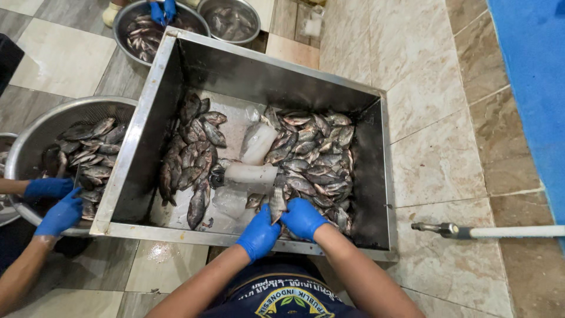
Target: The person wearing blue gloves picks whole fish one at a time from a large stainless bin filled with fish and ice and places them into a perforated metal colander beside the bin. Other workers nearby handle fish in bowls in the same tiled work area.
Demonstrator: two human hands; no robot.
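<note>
Both hands, gloved in blue, are closed on one small fish at the near edge of a steel tub.

Seen from the head view, the left hand and the right hand are curled around a fish, which is held just above the heap of fish on the right side of the steel tub. Blocks of ice are seen in the middle, and a second pile of fish lies to the left. On the tiled floor, a colander of fish is tended by another person's gloved hands. Two bowls are set beyond the tub.
</note>
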